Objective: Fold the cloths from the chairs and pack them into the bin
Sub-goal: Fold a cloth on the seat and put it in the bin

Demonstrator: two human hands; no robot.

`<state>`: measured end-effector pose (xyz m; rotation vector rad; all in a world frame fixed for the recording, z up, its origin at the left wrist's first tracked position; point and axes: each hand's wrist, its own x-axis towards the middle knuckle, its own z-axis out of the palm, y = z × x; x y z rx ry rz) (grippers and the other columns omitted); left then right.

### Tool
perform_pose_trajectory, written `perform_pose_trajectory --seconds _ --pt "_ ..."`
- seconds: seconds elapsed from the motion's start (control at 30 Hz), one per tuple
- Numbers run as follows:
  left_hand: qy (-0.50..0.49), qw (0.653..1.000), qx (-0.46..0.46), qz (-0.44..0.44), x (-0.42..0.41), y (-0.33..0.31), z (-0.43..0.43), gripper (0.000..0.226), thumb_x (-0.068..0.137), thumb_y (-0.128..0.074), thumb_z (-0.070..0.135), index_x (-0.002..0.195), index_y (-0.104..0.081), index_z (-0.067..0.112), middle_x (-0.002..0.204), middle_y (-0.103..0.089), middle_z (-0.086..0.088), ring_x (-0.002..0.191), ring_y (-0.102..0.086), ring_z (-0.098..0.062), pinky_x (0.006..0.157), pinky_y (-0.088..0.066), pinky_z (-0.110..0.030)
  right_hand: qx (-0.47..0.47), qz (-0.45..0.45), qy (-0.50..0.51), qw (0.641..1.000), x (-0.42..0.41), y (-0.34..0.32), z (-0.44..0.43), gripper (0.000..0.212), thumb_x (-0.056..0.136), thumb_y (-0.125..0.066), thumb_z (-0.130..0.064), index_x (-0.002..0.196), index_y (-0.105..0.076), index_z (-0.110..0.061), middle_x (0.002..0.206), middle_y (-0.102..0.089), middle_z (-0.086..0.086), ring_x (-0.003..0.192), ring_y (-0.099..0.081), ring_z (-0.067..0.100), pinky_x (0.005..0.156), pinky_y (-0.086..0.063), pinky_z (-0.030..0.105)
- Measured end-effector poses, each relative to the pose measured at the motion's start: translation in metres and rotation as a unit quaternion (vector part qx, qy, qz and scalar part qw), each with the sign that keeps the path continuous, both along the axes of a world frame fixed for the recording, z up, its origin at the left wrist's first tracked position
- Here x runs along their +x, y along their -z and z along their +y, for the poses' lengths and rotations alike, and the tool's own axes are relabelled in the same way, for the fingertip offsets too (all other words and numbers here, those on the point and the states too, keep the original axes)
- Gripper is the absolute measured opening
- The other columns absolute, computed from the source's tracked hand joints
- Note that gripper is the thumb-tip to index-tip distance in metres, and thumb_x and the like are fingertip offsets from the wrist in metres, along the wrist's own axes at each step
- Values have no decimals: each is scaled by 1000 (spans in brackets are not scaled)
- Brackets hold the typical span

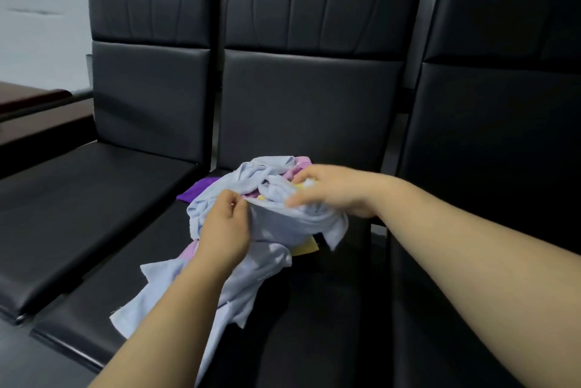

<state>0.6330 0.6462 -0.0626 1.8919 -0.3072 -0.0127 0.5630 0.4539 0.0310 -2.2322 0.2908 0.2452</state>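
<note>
The pale blue cloth (pixel 283 224) bunched in my left hand (pixel 224 230) and right hand (pixel 333 191) is thin, matt woven fabric, soft and creased, frayed at its edges. The purple cloth (pixel 195 189) near the seat's back edge looks fuzzier. The chairs (pixel 308 98) are black faux leather, smooth with a dull sheen, glossier along the front edges. A brown wood-look top (pixel 34 98) at left is polished.

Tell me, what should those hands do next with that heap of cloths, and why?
Probably lift the light blue cloth clear of the pile. Both the left hand and right hand already pinch it, but purple, pink and yellow cloths lie tangled around it.
</note>
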Motion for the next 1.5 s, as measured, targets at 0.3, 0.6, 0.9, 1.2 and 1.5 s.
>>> perform_pose_trajectory --seconds 0.3,0.6,0.9,1.2,1.5 --pt "91 981 -161 65 -28 -20 -17 15 93 -62 34 92 -55 21 70 -56 6 63 -47 -11 58 -41 -25 74 -32 -13 997 -34 -18 -22 17 101 -66 -22 94 -67 -6 81 -61 10 75 -55 17 61 -46 24" --pt "222 956 173 -82 -29 8 -27 15 87 -70 13 79 -64 24 75 -66 17 71 -57 -1 80 -53 -41 476 -90 95 869 -57 -52 -42 41 95 -61 -32 108 -66 7 107 -72 23 99 -72 32 81 -63 39" --pt "169 976 108 -83 -59 -22 -52 21 91 -53 4 74 -52 16 62 -55 13 58 -47 -1 58 -40 -18 584 -214 254 740 -75 -33 -57 22 96 -51 -7 75 -57 -3 69 -57 9 57 -65 19 56 -59 28" --pt "201 970 -132 41 -134 -76 -102 28 98 -49 -1 93 -69 18 83 -77 6 81 -71 -3 75 -56 -19 540 -229 284 758 -133 -43 -88 17 92 -52 -3 80 -64 3 74 -66 15 66 -70 24 60 -59 31" --pt "346 830 -244 363 -193 -69 -183 22 102 -55 15 112 -70 0 102 -74 -20 90 -74 -26 77 -62 -34 471 -235 429 734 -218 -84 -160 26 103 -42 -5 78 -52 -8 72 -55 5 67 -55 18 59 -49 25"
